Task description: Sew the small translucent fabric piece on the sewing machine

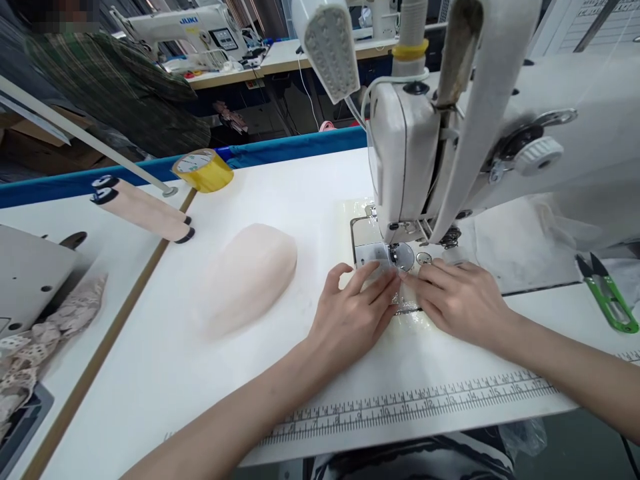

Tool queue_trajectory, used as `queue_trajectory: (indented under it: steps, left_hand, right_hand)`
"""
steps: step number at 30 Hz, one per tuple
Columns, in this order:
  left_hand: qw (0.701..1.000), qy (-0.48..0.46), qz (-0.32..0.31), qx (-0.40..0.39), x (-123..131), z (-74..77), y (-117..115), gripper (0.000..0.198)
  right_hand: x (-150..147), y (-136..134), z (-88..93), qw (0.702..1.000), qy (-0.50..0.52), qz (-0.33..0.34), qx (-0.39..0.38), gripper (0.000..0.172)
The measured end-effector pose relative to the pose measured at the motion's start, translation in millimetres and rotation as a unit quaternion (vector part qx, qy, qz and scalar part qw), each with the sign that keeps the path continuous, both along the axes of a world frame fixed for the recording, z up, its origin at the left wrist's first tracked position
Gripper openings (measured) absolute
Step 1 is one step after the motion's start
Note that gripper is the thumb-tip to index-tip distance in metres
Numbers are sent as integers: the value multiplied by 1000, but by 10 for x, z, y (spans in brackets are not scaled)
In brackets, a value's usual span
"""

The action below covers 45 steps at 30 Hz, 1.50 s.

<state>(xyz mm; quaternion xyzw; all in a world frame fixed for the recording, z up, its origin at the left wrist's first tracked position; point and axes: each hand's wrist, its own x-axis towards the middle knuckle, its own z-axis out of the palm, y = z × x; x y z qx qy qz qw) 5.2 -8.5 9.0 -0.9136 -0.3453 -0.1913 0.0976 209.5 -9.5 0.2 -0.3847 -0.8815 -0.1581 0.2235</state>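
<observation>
My left hand (356,303) lies at the front of the sewing machine's needle plate (367,253), fingers bent and tips close to the presser foot. Just right of it, my right hand (457,297) has its fingers pressed together, with the fingertips of both hands nearly meeting. Whatever they pinch is hidden or too small to make out. Above them hangs the white head of the sewing machine (400,153). A pale pink moulded bra cup (255,277) rests on the white table to the left of my left hand.
Green thread snips (607,293) lie at the right, near pale fabric (520,243). Yellow tape (205,170) and two thread spools or tubes (143,207) sit at back left. Lace (55,333) bunches at far left. A ruler strip (400,407) edges the front. A person (110,87) stands behind.
</observation>
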Motion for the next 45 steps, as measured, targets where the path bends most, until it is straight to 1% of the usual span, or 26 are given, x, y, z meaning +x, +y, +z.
queue_trajectory:
  steps: [3, 9, 14, 20, 34, 38, 45]
  left_hand:
    - [1000, 8, 5, 1, -8, -9, 14, 27]
    - [1000, 3, 2, -11, -13, -22, 53, 29]
    - [999, -17, 1, -33, -13, -31, 111, 27]
    - [999, -22, 4, -40, -4, -37, 126, 28]
    - [999, -21, 11, -26, 12, -56, 111, 28]
    - [999, -21, 13, -27, 11, -52, 129, 29]
    - [999, -23, 15, -28, 11, -65, 174, 29]
  right_hand:
    - [-2, -4, 21, 1000, -22, -1, 12, 20]
    - [-16, 22, 11, 999, -35, -10, 23, 22]
    - [-10, 34, 1, 999, -39, -12, 15, 25]
    - [-19, 37, 1, 999, -39, -15, 5, 27]
    - [-23, 43, -25, 999, -41, -23, 17, 26]
    - [-29, 67, -25, 998, -47, -30, 10, 26]
    - [-24, 92, -10, 998, -53, -31, 24, 26]
